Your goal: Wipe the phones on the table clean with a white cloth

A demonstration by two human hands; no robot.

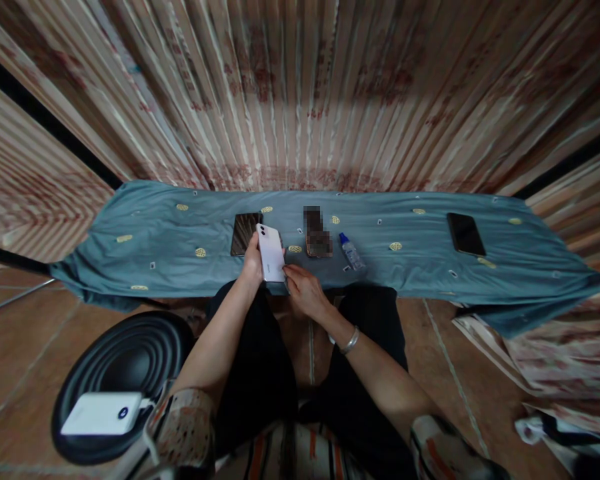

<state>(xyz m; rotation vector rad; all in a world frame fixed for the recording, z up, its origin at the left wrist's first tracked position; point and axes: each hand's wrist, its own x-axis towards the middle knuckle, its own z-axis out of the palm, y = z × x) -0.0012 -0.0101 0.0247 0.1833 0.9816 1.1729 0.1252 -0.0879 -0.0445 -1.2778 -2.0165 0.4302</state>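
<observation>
A pale white-lilac smartphone is held upright above the table's front edge, its back with the camera lenses facing me. My left hand is closed round its left side. With fingers curled, my right hand grips the phone's lower right corner; the fingertips are partly hidden. Behind the held phone lies a dark phone with a glossy face. To the right are a dark, partly pixelated device and a small clear bottle with a blue cap, lying on its side.
A blue-green patterned cloth covers the narrow table. Another black phone rests at its right. On a round black stool at lower left sits a white power bank with a cable. Pleated curtains hang close behind.
</observation>
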